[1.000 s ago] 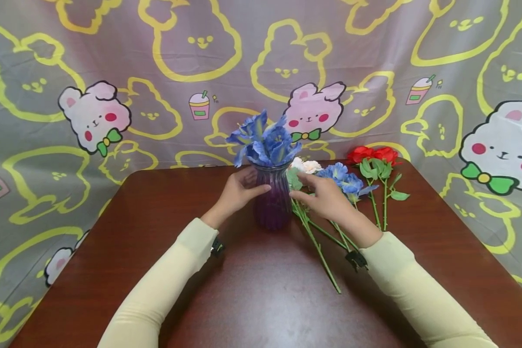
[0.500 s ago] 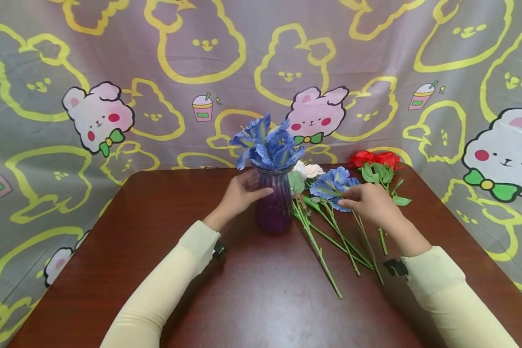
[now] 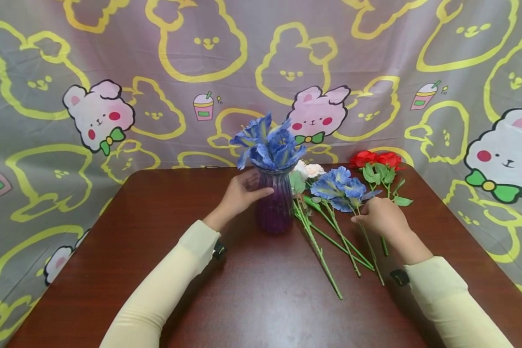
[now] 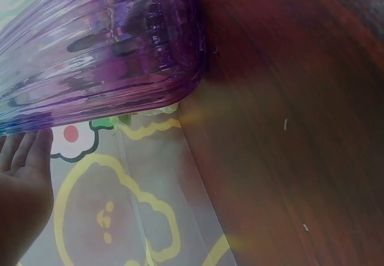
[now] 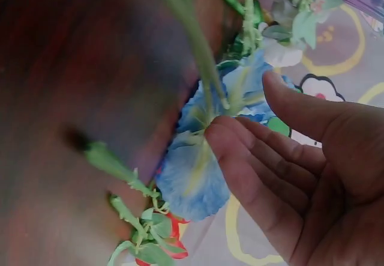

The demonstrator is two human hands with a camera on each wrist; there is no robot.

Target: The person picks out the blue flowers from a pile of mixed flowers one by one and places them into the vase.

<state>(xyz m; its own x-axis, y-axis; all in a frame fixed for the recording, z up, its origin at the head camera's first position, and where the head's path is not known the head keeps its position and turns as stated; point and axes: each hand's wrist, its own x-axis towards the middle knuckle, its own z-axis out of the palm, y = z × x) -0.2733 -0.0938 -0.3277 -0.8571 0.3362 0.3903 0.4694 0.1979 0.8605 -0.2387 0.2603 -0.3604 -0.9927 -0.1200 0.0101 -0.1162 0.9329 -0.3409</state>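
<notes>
holding purple vase (image 3: 275, 212) upright on bench (image 3: 243, 304): left hand (image 3: 243, 189), grip round it. right hand (image 3: 384, 218), grip wide, thumb apart, near loose blue flowers (image 3: 340, 185) right of vase. cup (image 3: 203, 105) printed on cloth (image 3: 130, 58) bears green label (image 3: 204, 114).

A cartoon-print curtain (image 3: 247, 92) hangs behind the brown table (image 3: 252, 285).

The left wrist view crops the vase (image 4: 120, 56).
</notes>
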